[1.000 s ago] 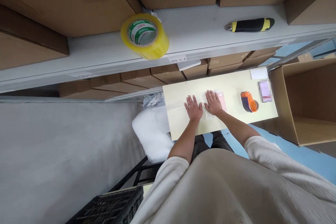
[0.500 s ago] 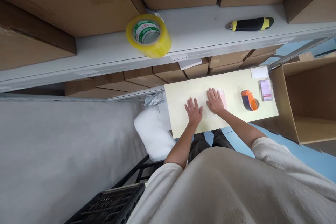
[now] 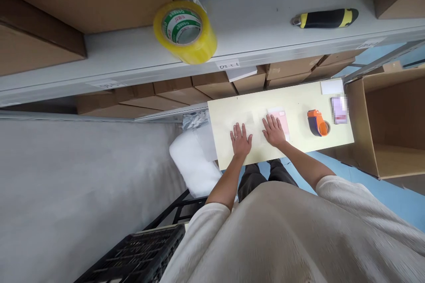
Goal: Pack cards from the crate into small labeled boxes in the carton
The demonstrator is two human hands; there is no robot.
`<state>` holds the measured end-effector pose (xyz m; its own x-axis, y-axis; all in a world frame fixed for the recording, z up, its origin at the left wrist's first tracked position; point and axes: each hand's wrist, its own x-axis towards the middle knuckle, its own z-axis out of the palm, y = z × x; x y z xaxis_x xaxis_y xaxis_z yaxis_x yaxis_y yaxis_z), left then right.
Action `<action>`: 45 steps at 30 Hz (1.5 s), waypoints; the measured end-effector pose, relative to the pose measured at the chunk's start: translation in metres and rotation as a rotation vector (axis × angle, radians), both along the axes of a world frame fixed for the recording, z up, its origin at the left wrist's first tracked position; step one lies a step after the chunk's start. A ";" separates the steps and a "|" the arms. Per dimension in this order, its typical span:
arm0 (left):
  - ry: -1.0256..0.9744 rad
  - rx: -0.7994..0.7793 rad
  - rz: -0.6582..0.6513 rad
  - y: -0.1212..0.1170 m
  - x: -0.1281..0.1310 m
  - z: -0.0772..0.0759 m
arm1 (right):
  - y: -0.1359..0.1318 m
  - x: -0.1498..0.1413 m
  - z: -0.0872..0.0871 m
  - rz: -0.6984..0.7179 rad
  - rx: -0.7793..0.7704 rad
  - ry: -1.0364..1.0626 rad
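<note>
Pink flat piece (image 3: 282, 120) is seen right of centre on the pale counter (image 3: 299, 97), partly covered by the right hand (image 3: 274, 131). Nearest, at lower left, a black crate (image 3: 133, 252) is seen. The left hand (image 3: 241, 141) is laid palm down over clear film (image 3: 245, 119). In both hands the grip is released, fingers spread. Farther right, an orange tape dispenser (image 3: 318, 123) is placed. Across the top, a yellow tape roll (image 3: 199, 48) and a black-and-yellow cutter (image 3: 325, 18) are held by the grey shelf (image 3: 245, 17).
</note>
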<state>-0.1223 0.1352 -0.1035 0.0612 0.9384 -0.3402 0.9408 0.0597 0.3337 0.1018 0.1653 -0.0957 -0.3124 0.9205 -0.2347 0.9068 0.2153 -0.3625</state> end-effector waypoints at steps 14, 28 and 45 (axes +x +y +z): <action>-0.095 0.166 -0.043 -0.006 -0.015 0.000 | 0.005 0.012 0.014 0.066 0.028 0.021; -0.054 0.103 0.045 -0.035 -0.006 0.008 | -0.016 0.021 0.019 0.283 0.037 -0.018; 0.064 -0.003 0.535 -0.095 -0.170 0.013 | -0.030 -0.081 0.032 0.357 0.085 -0.064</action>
